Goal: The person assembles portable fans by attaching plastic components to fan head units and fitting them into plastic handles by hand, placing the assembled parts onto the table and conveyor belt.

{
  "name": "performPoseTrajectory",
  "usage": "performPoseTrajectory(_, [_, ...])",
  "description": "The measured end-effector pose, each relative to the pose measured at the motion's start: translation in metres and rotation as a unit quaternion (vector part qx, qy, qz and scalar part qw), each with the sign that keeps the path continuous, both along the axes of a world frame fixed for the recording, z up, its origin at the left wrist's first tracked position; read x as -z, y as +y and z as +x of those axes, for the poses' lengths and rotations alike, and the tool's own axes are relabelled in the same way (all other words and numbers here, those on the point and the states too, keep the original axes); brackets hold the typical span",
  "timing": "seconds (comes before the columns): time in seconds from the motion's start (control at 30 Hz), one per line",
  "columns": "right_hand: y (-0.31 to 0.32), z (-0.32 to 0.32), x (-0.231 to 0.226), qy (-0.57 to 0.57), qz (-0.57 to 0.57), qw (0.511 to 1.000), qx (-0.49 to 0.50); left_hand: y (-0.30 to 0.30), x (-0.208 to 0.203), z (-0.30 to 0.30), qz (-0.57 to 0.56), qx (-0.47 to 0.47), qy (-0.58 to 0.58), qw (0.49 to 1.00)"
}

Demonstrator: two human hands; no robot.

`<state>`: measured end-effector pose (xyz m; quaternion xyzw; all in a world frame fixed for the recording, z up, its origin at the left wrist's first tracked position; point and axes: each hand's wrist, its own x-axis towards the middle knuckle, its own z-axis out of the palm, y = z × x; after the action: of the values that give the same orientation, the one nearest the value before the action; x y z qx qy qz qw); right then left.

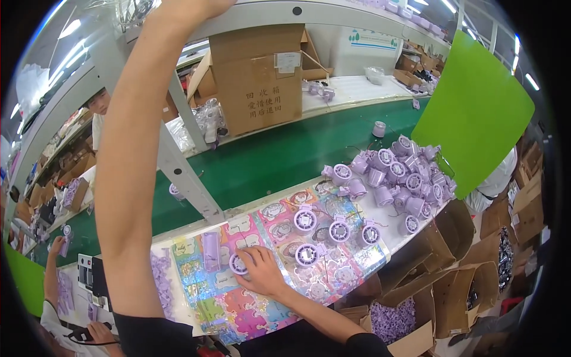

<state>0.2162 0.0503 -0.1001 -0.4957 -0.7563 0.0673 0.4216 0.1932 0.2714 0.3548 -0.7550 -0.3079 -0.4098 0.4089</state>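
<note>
Right hand [262, 271] is pressed flat, fingers spread, on a small round lilac fan part [239, 265] lying on the colourful patterned mat [250, 315]; the left arm is raised out of view, so its grip cannot be told. Four similar parts [336, 229] are laid out on the mat, while a large heap [404, 178] beside it seems untouched.

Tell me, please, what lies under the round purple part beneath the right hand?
The purple part rests on a colourful cartoon-printed sheet covering the bench. The right hand covers its right edge; what lies beneath the sheet is hidden.
</note>
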Motion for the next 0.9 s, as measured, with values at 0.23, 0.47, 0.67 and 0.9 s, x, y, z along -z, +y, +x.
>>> performPoseTrajectory(0.23, [0.002,-0.002,-0.004,0.024,-0.019,1.000,-0.006,-0.043,0.094,-0.089,0.194,0.133,0.143,0.961])
performPoseTrajectory(0.47, [0.005,0.006,-0.003,0.009,-0.055,0.998,-0.008,0.039,0.261,-0.247,-0.112,-0.059,-0.256,0.958])
performPoseTrajectory(0.67, [0.005,-0.023,-0.020,0.030,-0.032,0.998,-0.055,0.138,0.448,-0.397,-0.457,-0.188,0.000,0.869])
performPoseTrajectory(0.9, [0.002,0.002,-0.004,0.018,-0.024,0.998,0.055,0.049,0.432,-0.267,-0.590,-0.179,-0.104,0.780])
